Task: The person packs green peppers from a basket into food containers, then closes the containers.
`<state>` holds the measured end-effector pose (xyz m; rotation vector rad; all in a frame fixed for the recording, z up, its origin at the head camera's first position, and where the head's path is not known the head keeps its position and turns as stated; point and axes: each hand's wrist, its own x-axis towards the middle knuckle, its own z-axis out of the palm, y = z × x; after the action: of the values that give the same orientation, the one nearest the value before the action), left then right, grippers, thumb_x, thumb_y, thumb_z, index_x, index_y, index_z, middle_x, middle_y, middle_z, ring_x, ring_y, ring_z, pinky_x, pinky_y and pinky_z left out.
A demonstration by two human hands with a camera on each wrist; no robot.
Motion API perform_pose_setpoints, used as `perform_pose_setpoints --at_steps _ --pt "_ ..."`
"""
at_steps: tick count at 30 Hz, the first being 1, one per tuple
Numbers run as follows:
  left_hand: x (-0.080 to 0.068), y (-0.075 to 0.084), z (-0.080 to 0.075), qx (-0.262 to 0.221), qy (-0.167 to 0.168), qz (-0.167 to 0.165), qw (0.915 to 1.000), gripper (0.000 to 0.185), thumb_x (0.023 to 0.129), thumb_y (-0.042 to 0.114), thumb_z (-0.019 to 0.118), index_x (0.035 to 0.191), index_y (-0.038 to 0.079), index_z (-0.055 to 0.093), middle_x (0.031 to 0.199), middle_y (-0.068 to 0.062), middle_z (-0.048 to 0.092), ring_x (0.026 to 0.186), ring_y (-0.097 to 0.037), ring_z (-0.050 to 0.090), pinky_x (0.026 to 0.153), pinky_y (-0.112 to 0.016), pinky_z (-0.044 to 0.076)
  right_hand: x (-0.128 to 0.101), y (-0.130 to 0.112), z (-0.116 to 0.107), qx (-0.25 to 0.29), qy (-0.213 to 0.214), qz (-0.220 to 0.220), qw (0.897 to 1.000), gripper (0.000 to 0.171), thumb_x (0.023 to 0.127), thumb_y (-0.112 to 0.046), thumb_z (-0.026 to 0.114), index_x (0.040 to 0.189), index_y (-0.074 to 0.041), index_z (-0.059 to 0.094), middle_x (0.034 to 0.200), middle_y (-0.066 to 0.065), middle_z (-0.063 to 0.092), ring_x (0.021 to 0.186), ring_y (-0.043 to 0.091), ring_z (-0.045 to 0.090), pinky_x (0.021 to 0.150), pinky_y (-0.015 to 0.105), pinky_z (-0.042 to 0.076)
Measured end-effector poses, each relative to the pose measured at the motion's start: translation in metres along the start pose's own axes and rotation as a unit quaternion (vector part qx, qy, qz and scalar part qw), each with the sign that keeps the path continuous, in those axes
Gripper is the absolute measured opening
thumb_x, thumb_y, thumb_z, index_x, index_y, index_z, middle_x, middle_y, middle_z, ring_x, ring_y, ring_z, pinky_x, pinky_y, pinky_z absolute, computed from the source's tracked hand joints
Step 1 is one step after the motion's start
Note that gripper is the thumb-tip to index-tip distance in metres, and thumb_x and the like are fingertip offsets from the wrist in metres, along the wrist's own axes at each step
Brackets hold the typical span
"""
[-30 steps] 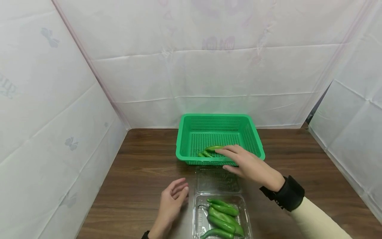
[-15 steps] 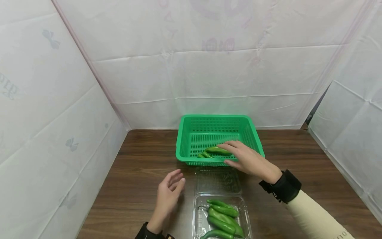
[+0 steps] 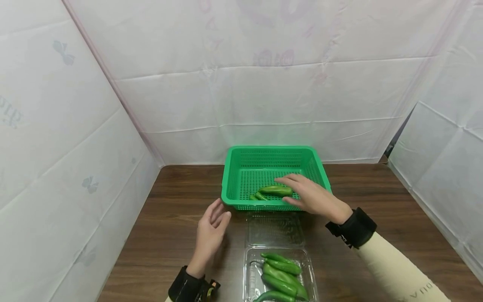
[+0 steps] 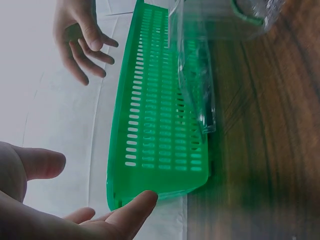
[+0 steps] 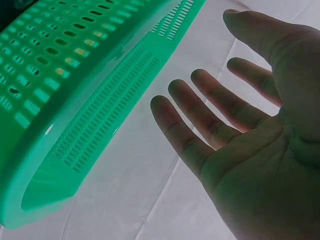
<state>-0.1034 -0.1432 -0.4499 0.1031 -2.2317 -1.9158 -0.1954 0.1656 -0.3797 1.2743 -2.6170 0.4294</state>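
fingers of the right hand [image 3: 312, 197] are spread and straight over the near right part of the green basket [image 3: 241, 154], holding nothing; the fingertips hover just above a green pepper [image 3: 276, 190] that lies on the basket floor. whether they touch it cannot be told from the head view, and the right wrist view shows only the open palm [image 5: 260, 165] beside the basket wall [image 5: 75, 90]. two smaller peppers [image 3: 258, 196] lie just left of the big one, against the basket's near wall. the left hand [image 3: 210, 229] is also empty, fingers loosely straight, just off the basket's near left corner above the wooden table [image 3: 173, 235]; the left wrist view shows its fingertips [image 4: 135, 207] close to that corner [image 4: 150, 185]. directly in front of the basket sits a clear plastic clamshell box [image 3: 253, 274], lid folded open toward the basket, with more green peppers [image 3: 282, 277] lying in its tray. white sheets [image 3: 264, 84] hang behind the basket and to both sides.
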Motion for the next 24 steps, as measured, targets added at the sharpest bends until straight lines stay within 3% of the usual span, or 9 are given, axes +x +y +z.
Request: perform_pose_setpoints --at_steps 10,24 --pt "0.023 -0.005 -0.003 0.030 0.000 -0.011 0.9995 0.063 0.102 0.021 0.067 0.156 0.005 0.039 0.156 -0.027 0.041 0.136 -0.044 0.050 0.106 -0.054 0.048 0.015 0.005 0.002 0.008 -0.020 0.015 1.000 0.060 0.095 -0.022 0.076 0.149 -0.011 0.052 0.140 0.013 0.058 0.129 0.031 0.056 0.105 0.043 0.049" --pt "0.049 -0.012 -0.004 -0.018 -0.033 -0.042 0.9984 0.074 0.102 0.029 0.067 0.162 0.012 0.027 0.165 -0.022 0.027 0.147 -0.043 0.035 0.115 -0.054 0.040 0.036 0.011 0.000 0.037 -0.105 0.064 0.992 0.067 0.098 -0.022 0.072 0.156 -0.010 0.042 0.151 0.020 0.049 0.140 0.038 0.046 0.113 0.049 0.042"
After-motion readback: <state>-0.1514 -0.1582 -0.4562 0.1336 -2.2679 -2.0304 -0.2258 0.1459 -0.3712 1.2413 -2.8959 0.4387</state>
